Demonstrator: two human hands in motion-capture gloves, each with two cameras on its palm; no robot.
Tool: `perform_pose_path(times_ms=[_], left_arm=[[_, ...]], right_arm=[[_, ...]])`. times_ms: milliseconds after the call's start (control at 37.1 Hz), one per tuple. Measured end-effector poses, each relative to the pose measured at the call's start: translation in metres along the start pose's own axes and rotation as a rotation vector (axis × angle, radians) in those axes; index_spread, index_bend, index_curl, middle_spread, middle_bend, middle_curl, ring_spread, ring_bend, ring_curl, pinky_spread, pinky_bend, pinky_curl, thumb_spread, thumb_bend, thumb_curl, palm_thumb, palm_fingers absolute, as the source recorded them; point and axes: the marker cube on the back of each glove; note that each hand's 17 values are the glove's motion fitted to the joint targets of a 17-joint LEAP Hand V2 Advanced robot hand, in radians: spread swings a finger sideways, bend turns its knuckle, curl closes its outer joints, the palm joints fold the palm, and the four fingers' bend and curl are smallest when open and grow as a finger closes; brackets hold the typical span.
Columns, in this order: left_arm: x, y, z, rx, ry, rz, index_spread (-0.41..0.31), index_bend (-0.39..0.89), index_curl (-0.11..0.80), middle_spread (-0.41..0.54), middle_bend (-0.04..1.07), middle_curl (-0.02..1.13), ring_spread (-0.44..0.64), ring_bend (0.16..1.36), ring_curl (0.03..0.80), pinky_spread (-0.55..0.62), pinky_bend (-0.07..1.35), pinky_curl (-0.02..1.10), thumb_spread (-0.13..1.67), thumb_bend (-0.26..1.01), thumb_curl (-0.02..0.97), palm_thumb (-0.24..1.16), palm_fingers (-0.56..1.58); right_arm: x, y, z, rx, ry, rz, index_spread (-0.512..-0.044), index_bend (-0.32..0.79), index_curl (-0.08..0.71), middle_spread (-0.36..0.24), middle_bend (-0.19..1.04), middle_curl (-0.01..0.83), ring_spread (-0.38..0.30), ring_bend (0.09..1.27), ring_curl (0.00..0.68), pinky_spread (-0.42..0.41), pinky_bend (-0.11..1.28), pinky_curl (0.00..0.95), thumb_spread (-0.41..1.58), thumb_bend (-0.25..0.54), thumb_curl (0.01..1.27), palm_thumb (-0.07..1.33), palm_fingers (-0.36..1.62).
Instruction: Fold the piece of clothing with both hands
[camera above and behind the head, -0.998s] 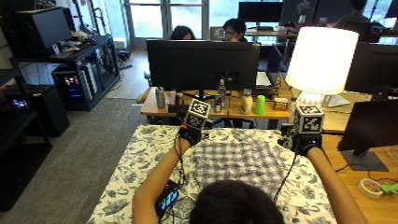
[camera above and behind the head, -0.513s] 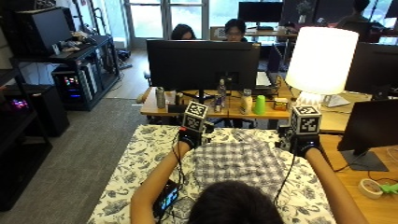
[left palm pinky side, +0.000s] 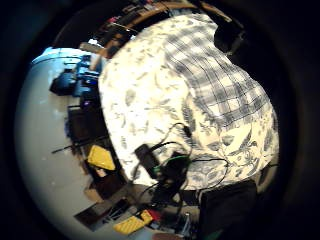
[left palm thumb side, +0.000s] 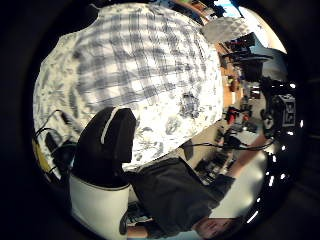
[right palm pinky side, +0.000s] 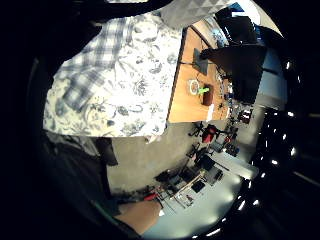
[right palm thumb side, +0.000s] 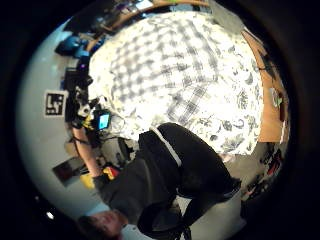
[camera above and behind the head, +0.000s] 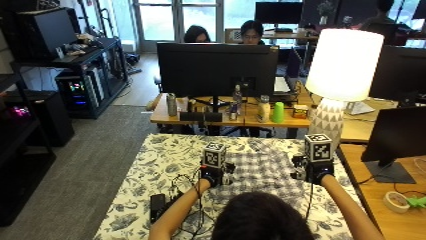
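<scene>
The plaid shirt (camera above and behind the head: 263, 170) lies flat on the floral-covered tabletop (camera above and behind the head: 153, 165), between the two hands. The left hand (camera above and behind the head: 213, 176) sits at its left edge and the right hand (camera above and behind the head: 313, 172) at its right edge, about equally near. Whether either grip is closed on cloth cannot be told. Judged, the fold runs across the shirt from these side edges.

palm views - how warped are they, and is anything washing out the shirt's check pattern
All four palm views are strongly bowed, with black round the edges. In the right thumb side palm view, glare bleaches the plaid shirt and the floral tablecloth. In the left thumb side palm view the checks read clearly. In the outside view the lit lamp is the brightest spot; the left hand and right hand look dark.
</scene>
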Motion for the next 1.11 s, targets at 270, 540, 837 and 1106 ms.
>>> perform_pose_path(times_ms=[270,540,837,1106], left_arm=[[0.040,0.062,0.057,-0.265,-0.053,0.032,-0.103,0.10,0.352,0.060,0.13,0.23,0.08,0.55,0.302,0.15,0.46,0.35,1.07,-0.05,0.249,0.28,0.33],[0.041,0.050,0.087,-0.301,-0.077,-0.039,-0.060,0.11,0.305,0.144,0.13,0.21,0.19,0.60,0.316,0.22,0.61,0.38,0.95,-0.04,0.251,0.19,0.21],[0.047,0.033,0.076,-0.091,-0.141,0.031,-0.108,0.24,0.350,0.088,0.15,0.22,0.16,0.57,0.295,0.14,0.62,0.37,1.07,0.07,0.305,0.43,0.39],[0.053,0.015,0.070,0.077,-0.202,0.042,-0.214,0.30,0.411,-0.157,0.25,0.31,-0.16,0.47,0.297,-0.24,0.55,0.35,1.13,0.14,0.387,0.64,1.03]], right_arm=[[0.009,-0.014,0.039,-0.076,0.003,-0.016,-0.309,0.07,0.121,0.017,0.30,0.343,0.062,0.64,0.317,0.222,0.67,0.339,1.11,-0.020,0.22,0.29,0.24],[0.016,-0.009,0.053,-0.086,-0.011,-0.006,-0.309,0.06,0.109,0.007,0.34,0.365,0.046,0.66,0.330,0.222,0.66,0.341,1.11,-0.021,0.23,0.29,0.26],[0.024,-0.010,0.072,-0.119,-0.022,0.001,-0.306,0.07,0.104,0.001,0.36,0.381,0.033,0.66,0.339,0.213,0.66,0.346,1.12,-0.018,0.23,0.30,0.27],[0.016,-0.016,0.093,-0.143,0.006,-0.038,-0.303,0.07,0.099,-0.010,0.37,0.390,0.021,0.67,0.346,0.204,0.66,0.348,1.13,-0.018,0.24,0.31,0.29]])
